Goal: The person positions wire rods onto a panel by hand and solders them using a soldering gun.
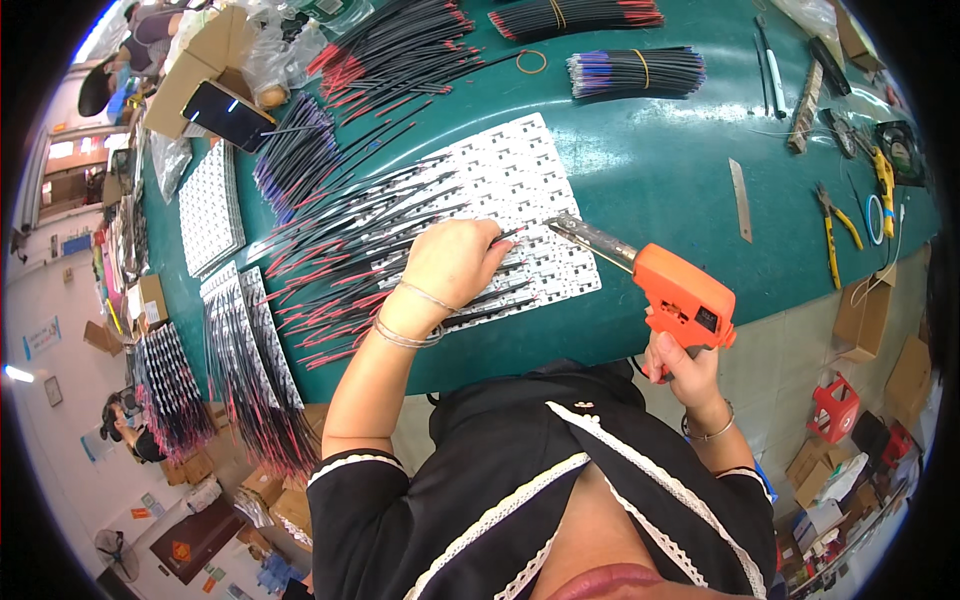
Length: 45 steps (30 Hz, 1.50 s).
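Observation:
My right hand [685,370] is wrapped round the grip of an orange soldering gun [685,290]. Its metal tip points left and meets the white circuit board panel [520,150], just beyond my left fingertips. My left hand [455,258] rests over the panel, thumb and forefinger pinched on a thin black wire [508,236] whose end lies by the tip. Rows of black wires with red ends [330,290] spread leftward from the panel. My left palm and wrist hide part of these wires and of the panel's lower middle.
Loose black wires [400,50] and banded bundles [640,73] lie at the back of the green table [660,180]. A phone [228,115] leans on a carton at left, near stacked white panels [212,210]. A steel ruler [740,200] and yellow-handled pliers [832,235] lie right.

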Motion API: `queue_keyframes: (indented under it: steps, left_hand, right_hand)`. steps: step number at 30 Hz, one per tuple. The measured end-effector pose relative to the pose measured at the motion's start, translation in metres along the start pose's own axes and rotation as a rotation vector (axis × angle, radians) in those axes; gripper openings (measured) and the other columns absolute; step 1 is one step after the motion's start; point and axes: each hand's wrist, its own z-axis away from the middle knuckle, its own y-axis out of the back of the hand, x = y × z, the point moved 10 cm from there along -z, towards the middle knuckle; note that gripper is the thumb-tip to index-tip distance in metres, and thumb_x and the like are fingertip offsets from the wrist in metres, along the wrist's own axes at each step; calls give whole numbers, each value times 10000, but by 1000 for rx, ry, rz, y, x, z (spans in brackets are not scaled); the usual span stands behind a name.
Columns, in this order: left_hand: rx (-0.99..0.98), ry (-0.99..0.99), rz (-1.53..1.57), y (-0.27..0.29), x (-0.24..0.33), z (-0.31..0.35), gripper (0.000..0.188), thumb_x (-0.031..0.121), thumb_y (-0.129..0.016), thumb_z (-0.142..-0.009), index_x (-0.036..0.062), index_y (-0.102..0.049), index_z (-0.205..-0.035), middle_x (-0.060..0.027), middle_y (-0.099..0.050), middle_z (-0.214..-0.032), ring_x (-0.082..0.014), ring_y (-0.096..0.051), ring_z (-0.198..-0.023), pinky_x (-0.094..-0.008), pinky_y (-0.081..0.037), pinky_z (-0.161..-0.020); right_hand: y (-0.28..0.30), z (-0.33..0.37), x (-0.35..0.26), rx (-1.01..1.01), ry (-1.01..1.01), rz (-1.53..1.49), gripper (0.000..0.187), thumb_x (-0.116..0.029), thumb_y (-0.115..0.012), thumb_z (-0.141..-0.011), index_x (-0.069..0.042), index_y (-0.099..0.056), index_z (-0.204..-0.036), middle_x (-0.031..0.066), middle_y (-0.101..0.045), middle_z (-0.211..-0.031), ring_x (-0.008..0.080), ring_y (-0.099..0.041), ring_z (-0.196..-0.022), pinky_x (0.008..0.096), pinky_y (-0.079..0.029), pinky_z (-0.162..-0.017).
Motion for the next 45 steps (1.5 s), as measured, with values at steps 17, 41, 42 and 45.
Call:
queue_keyframes:
  steps: [17, 41, 42, 45]
  left_hand:
    - [1662, -62, 726, 196, -59, 231, 425, 343, -338, -940, -29, -527, -860, 28, -272, -478, -48, -198, -422, -200, -157, -374]
    - [903, 179, 471, 118, -84, 106, 144, 62, -555, -823, -7, -594, -943, -38, -566, -790, -105, -517, -686, -217, -411, -624]
    - [831, 175, 510, 113, -77, 93, 143, 38, -556, -820, -20, -579, -949, -45, -591, -846, -92, -526, -732, -211, -418, -676]
    - [648, 157, 575, 95, -51, 60, 150, 17, -621, -766, -15, -574, -905, -29, -603, -843, -73, -529, -754, -206, -429, -673]
  right_hand:
    - [4, 1, -16, 41, 185, -74, 346, -162, -478, -859, 57, -412, -1118, 33, -415, -573, 91, -394, -397, 214, -335, -393]
    - [-10, -9, -24, 31, 224, -81, 350, -146, -497, -848, 62, -414, -1117, 31, -421, -567, 86, -400, -394, 207, -345, -380]
    - [-11, -10, -22, 25, 199, -70, 349, -148, -497, -849, 62, -417, -1115, 32, -425, -567, 86, -401, -394, 208, -348, -381]
    - [-8, -9, -18, 39, 181, -59, 349, -145, -501, -848, 68, -423, -1115, 36, -437, -573, 84, -402, -396, 211, -359, -387]
